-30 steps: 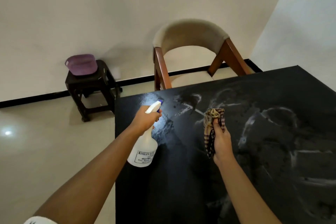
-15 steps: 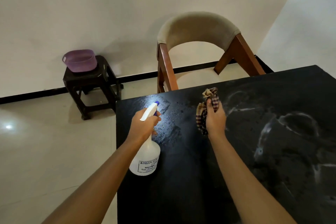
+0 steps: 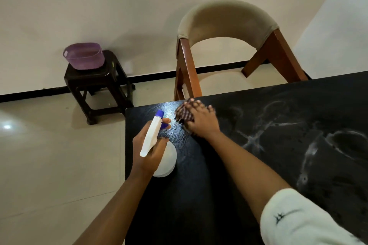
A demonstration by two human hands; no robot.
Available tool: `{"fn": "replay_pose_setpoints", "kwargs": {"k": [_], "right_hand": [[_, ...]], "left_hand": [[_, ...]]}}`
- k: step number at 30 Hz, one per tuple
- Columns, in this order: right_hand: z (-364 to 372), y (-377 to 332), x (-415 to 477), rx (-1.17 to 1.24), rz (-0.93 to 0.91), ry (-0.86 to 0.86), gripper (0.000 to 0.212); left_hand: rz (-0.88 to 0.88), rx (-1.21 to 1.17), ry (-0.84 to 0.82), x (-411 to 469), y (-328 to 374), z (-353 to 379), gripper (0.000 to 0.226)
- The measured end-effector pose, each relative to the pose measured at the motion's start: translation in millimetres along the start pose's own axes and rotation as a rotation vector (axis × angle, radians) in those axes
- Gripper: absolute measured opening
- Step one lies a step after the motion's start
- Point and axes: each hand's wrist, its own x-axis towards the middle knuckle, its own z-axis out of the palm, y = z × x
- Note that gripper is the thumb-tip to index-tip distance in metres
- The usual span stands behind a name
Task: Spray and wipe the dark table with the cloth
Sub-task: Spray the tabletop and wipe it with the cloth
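Right hand (image 3: 201,123), fingers spread flat, presses the cloth (image 3: 183,114) at the far left corner of the dark table (image 3: 278,117), where a stroke may overrun the edge; left hand (image 3: 148,152) has fingers clamped round the spray bottle (image 3: 167,162).

Lighting: we are seeing dim, warm indoor light. Glare is pooling on the table (image 3: 142,114) corner and floor (image 3: 7,127) — the right hand (image 3: 201,121) is smearing with blur; wide-angle bending is tilting the edges.
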Motion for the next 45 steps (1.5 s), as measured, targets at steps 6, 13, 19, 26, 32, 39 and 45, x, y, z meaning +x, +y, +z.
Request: {"fn": "replay_pose_setpoints", "kwargs": {"k": [6,13,19,26,32,39,45], "right_hand": [[-3,1,21,-0.006,0.296,-0.021,0.070],[9,-24,21,-0.116,-0.156,-0.109,0.065],[-3,8,41,0.013,0.328,0.001,0.063],[7,-5,-55,-0.038,-0.226,-0.093,0.071],[-10,69,20,-0.039,0.216,-0.025,0.067],[-1,17,-35,-0.015,0.072,-0.041,0.069],[-1,15,-100,-0.100,-0.238,-0.070,0.077]], "left_hand": [[0.012,-0.095,0.072,3,-10,9,0.046],[0.018,-0.044,0.135,10,-13,16,0.040],[0.075,-0.064,0.135,14,-12,17,0.044],[0.047,-0.052,0.137,12,-18,17,0.043],[0.027,-0.058,0.165,10,-13,19,0.039],[0.027,-0.072,0.165,12,-12,19,0.040],[-0.003,-0.037,0.165,13,-14,18,0.037]]}}
